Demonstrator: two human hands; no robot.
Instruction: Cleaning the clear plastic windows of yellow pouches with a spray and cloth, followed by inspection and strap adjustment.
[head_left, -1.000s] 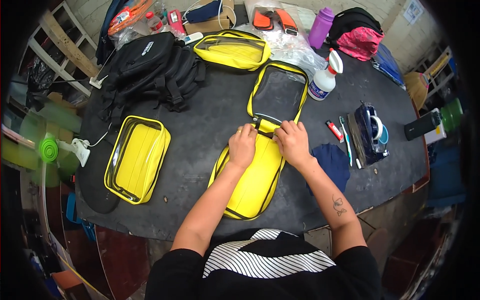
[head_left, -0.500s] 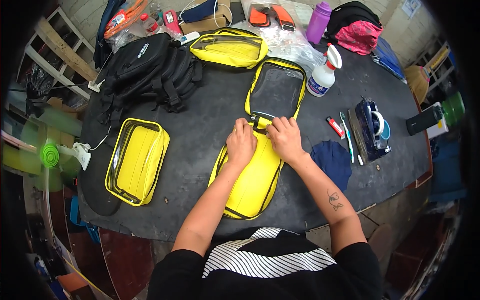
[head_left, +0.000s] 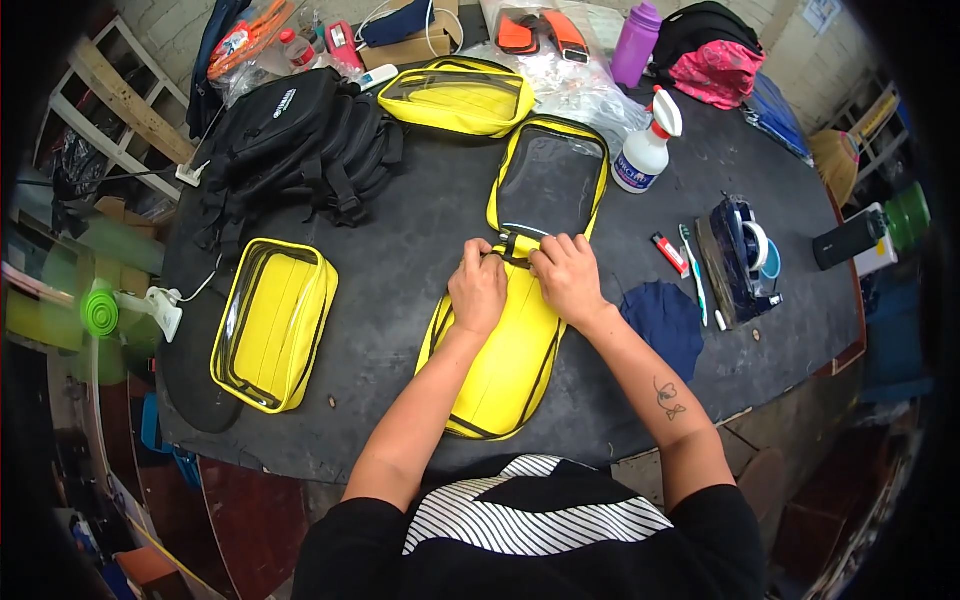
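Observation:
A yellow pouch [head_left: 500,375] with black trim lies in front of me, its clear lid [head_left: 552,185] folded open away from me. At the edge where lid and body meet, my left hand [head_left: 478,290] is closed on the pouch's fabric. My right hand [head_left: 566,280] grips the same edge just to the right, its fingers bent over the rim. Between the two hands shows a short black strip [head_left: 516,246], perhaps a handle or zipper end. The fingertips are partly hidden, so what exactly they pinch is unclear.
Another yellow pouch [head_left: 275,325] lies left, a third [head_left: 455,100] at the back. A black backpack [head_left: 300,140] sits back left. Rightward are a spray bottle [head_left: 643,150], navy cloth [head_left: 665,325], toothbrush [head_left: 694,275], small red-and-white box [head_left: 670,256] and a holder with tape rolls [head_left: 740,260].
Both hands and the lid have shifted very slightly left. The grip on the pouch's edge stays much the same.

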